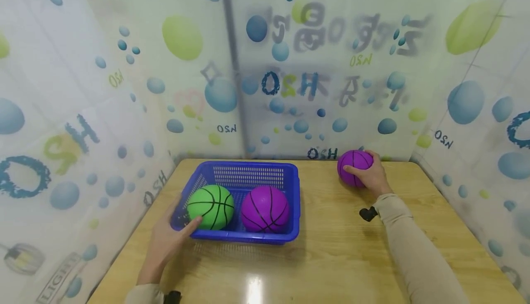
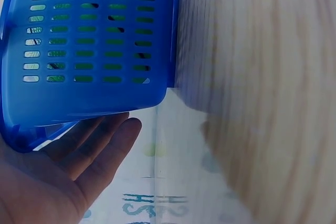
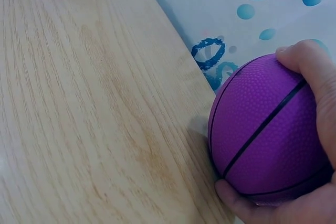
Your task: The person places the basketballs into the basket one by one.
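A blue plastic basket (image 1: 291, 203) with slotted walls stands on the left half of the table. Inside it sit a green mini basketball (image 1: 211, 205) on the left and a purple mini basketball (image 1: 265, 208) on the right. My left hand (image 1: 165, 239) holds the basket's front left corner, thumb over the rim near the green ball; in the left wrist view its fingers (image 2: 107, 153) lie along the outside. At the table's back right, my right hand (image 1: 374, 175) grips another purple mini basketball (image 3: 262, 129), thumb and fingers on opposite sides of it.
The wooden table (image 1: 331, 258) has its back edge against a printed curtain (image 1: 281, 111) with bubbles and lettering. Similar curtain stands along the left and right sides. The gripped purple ball is close to the back edge.
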A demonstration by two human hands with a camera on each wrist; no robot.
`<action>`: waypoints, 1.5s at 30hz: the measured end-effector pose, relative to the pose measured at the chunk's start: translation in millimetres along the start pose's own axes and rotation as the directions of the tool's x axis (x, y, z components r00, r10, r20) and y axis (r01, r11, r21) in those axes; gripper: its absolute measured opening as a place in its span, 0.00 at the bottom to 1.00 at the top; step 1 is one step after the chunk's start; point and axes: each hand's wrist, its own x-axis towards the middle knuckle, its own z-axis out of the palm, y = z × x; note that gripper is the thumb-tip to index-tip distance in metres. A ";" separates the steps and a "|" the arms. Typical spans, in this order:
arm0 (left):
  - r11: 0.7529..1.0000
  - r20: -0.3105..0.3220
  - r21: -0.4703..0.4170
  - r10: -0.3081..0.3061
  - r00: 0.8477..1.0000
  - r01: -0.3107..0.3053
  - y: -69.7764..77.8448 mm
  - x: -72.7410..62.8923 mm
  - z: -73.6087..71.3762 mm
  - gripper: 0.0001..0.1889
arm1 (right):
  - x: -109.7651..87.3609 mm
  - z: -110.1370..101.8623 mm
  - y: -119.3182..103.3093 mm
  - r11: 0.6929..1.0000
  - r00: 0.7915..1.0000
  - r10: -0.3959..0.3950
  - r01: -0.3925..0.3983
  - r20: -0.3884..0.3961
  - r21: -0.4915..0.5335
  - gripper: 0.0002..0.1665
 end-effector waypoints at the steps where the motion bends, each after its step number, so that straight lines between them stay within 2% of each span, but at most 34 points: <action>1: 1.000 0.002 0.002 -0.003 1.000 0.003 0.6 0.5 0.0 0.56 | 1.2 -0.9 0.8 1.000 1.000 0.003 -0.003 0.001 0.006 0.73; 9: 0.999 0.000 0.016 -0.027 1.000 0.027 4.2 7.0 1.3 0.56 | 10.7 -8.2 -1.3 0.999 1.000 -0.011 0.010 0.011 0.046 0.73; 14: 1.000 -0.012 -0.002 -0.005 1.000 0.005 5.2 11.3 1.4 0.55 | 10.1 -10.0 -7.0 0.999 1.000 -0.019 0.019 -0.003 0.036 0.73; 20: 1.000 -0.009 -0.017 0.009 1.000 -0.009 0.8 3.8 0.3 0.55 | 3.7 -3.9 0.3 0.996 1.000 0.012 -0.012 -0.001 0.092 0.72; 25: 1.000 -0.004 -0.015 -0.002 1.000 0.002 -2.8 -0.6 -0.2 0.55 | 1.7 0.7 -2.6 0.983 0.999 -0.025 0.030 -0.032 0.181 0.72; 29: 1.000 0.001 0.000 -0.009 1.000 0.009 -3.6 0.3 -0.3 0.56 | 2.9 3.8 -19.8 0.966 0.998 -0.065 0.069 -0.025 0.250 0.70; 37: 1.000 0.001 -0.008 -0.008 1.000 0.008 -1.7 1.5 -0.1 0.56 | 7.6 19.5 -68.4 0.932 0.991 -0.126 0.106 0.035 0.345 0.67; 45: 1.000 0.000 0.006 0.000 1.000 0.000 -0.9 1.0 -0.2 0.56 | -7.4 44.3 -121.8 0.908 0.969 -0.223 0.166 0.109 0.384 0.66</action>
